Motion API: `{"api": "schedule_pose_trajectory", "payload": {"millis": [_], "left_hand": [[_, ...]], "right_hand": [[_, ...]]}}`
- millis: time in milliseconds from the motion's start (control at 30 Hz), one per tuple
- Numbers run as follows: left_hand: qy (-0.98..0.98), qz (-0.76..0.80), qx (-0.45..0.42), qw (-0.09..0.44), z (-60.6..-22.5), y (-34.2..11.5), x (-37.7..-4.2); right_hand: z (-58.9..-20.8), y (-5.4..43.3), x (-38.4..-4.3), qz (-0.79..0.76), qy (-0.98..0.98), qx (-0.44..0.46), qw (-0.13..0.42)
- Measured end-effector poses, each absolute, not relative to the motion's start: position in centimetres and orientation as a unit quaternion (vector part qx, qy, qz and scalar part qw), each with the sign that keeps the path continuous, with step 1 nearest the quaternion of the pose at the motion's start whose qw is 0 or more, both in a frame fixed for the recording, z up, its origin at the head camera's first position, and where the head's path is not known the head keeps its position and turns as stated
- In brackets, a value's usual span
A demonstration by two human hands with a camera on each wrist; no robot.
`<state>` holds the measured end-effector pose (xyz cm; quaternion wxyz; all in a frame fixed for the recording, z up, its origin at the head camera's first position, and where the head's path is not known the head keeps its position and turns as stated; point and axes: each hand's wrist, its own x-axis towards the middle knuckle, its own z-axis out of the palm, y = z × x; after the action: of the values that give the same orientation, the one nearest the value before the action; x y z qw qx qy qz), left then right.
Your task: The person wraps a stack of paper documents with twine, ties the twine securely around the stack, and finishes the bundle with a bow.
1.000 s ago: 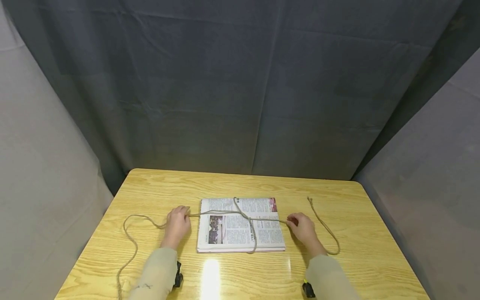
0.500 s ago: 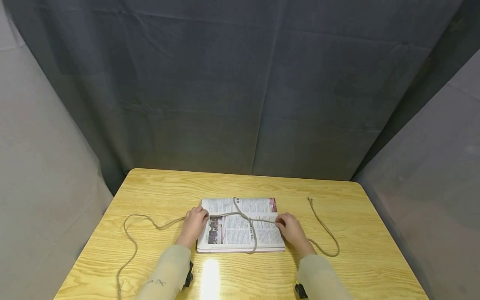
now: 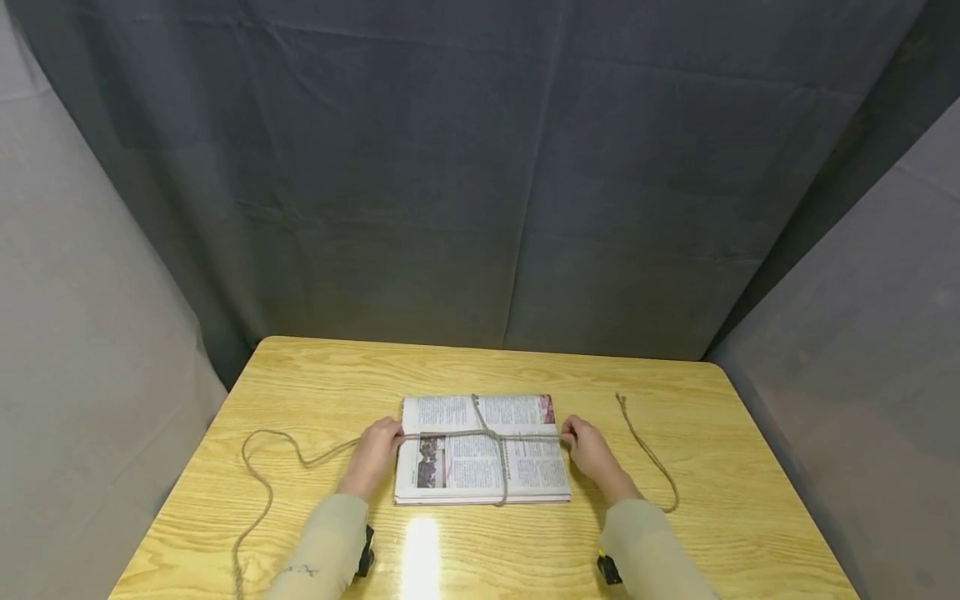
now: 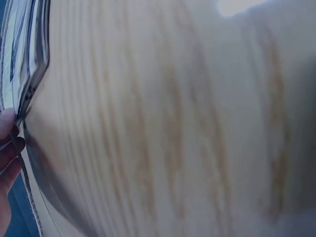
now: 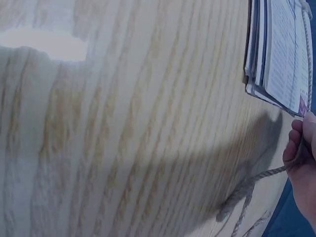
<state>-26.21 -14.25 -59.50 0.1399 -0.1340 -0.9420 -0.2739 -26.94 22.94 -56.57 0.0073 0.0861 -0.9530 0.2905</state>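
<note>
A stack of folded newspapers lies flat on the wooden table. Brown rope runs across its top from side to side and crosses a second strand near the middle, which passes from back edge to front edge. At the stack's left edge my left hand pinches the rope between thumb and fingers. My right hand pinches the other length of rope at the right edge. In the right wrist view, rope trails out below the right hand's fingers. The stack's layered edges show in the left wrist view.
A long loose tail of rope curves over the table's left side. A shorter tail with a frayed end lies on the right. The table ends at a dark curtain, with pale cloth walls on both sides.
Both hands first moved inward along the rope, then back out to the stack's edges. The crosswise rope now lies straighter and tauter, and the front-to-back strand has straightened too.
</note>
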Motion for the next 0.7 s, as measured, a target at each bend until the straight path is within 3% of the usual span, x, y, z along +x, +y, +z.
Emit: {"api": "schedule_pose_trajectory", "payload": {"millis": [700], "left_hand": [[-0.954, -0.275, -0.100, 0.066, -59.2, -15.1, -26.6]], "right_hand": [[-57.9, 22.3, -27.5, 0.307, -0.952, -0.006, -0.006]]}}
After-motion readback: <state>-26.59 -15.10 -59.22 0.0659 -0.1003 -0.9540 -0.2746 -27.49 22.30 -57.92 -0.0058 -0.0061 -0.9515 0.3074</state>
